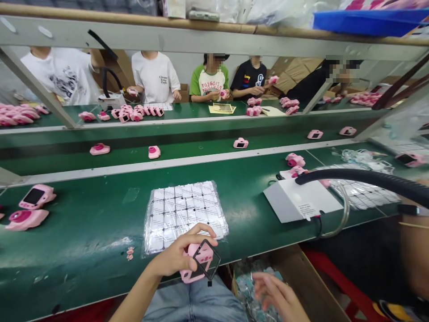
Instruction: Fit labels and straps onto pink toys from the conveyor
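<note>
My left hand (172, 255) is closed around a pink toy camera (203, 252) above the table's near edge, its small buttons and dark screen turned up. A thin black square frame (215, 269) stands tilted across the camera's back, close to my left fingertips; whether it is fixed to the camera I cannot tell. Just below it shows a tiny black square (209, 283). My right hand (276, 295) is apart from the camera, fingers spread and somewhat blurred, with nothing visible in it. Beyond my left hand lies a plastic-wrapped sheet of white squares (186, 203).
Two pink cameras (35, 197) lie at the left. A white wedge-shaped device (298, 199) with a black hose (365, 176) stands at the right. Below my right hand is a carton (298, 273) of plastic scraps. Several cameras lie on the green belt (201, 154); co-workers sit beyond.
</note>
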The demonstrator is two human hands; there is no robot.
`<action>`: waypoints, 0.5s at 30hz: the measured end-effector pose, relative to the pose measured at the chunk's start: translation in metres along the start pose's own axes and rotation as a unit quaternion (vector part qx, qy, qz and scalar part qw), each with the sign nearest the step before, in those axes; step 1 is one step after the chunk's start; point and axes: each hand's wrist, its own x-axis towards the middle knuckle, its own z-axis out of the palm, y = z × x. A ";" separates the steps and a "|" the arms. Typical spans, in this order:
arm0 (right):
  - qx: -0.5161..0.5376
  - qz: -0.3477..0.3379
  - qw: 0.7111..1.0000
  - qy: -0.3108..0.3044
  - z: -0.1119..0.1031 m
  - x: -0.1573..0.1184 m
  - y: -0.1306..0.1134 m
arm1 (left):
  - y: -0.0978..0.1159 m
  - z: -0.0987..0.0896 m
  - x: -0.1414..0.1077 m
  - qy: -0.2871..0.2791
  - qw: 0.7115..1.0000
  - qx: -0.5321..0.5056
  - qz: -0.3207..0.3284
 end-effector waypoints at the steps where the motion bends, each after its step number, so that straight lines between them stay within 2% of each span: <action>1: 0.102 0.019 0.994 -0.046 0.027 0.000 -0.016 | 0.002 0.003 0.001 -0.011 1.000 0.005 0.001; 2: 0.189 0.041 0.975 -0.106 0.052 0.000 -0.031 | 0.003 0.005 0.001 -0.020 1.000 0.011 0.002; 4: 0.289 0.088 0.924 -0.235 0.092 0.001 -0.053 | 0.007 0.009 0.000 -0.035 0.999 0.023 0.002; 7: 0.337 0.134 0.850 -0.383 0.123 0.003 -0.063 | 0.013 0.012 -0.004 -0.058 0.998 0.036 -0.017; 9: 0.345 0.155 0.827 -0.416 0.131 0.005 -0.056 | 0.015 0.012 -0.005 -0.075 0.996 0.044 -0.035; 10: 0.347 0.160 0.825 -0.416 0.133 0.006 -0.049 | 0.016 0.011 -0.004 -0.084 0.994 0.047 -0.044; 13: 0.342 0.150 0.840 -0.393 0.138 0.007 -0.030 | 0.013 0.011 0.000 -0.117 0.990 0.037 -0.063; 15: 0.331 0.129 0.858 -0.371 0.137 0.004 -0.023 | 0.003 0.015 0.003 -0.137 0.988 -0.011 -0.067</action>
